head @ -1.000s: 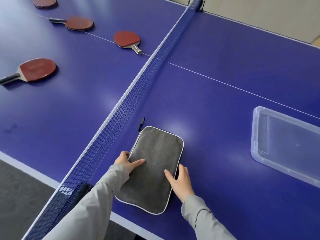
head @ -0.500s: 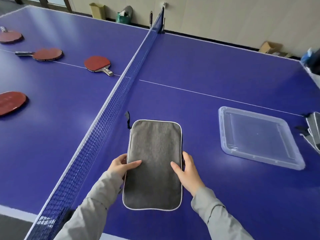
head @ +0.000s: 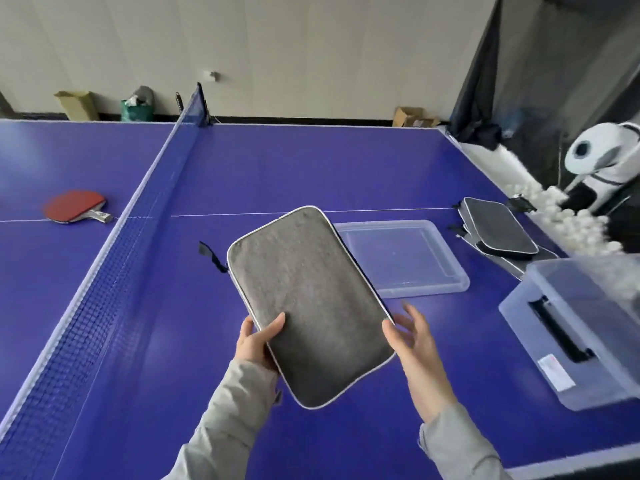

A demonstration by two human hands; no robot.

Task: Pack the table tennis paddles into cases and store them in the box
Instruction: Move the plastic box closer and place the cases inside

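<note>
**Zipped case is up and headed for the box**

The grey case (head: 309, 303) is off the worktop (head: 277, 168), tilted, its far end angled up and to the left, with the zipper pull (head: 210, 255) dangling at the far left corner. The left hand (head: 258, 341) has it by the near left edge, thumb on top, fingers curled under. The right hand (head: 414, 336) is spread open at the near right edge, fingertips close to or just grazing the trim; I can't tell whether there is real contact, and it grips nothing.

To my eye this is the carrying step: a packed case on its way to storage. The clear box (head: 575, 327) stands near the right edge of the worktop, its lid (head: 403, 258) lying flat just behind the case. More cases (head: 498, 230) are piled beyond the lid, and one red paddle (head: 74, 206) waits across the net (head: 114, 258).

The next move calls for a swing to the right, then levelling the case so it drops flat through the box's open top. A second hand on it would steady that one-sided hold.
</note>
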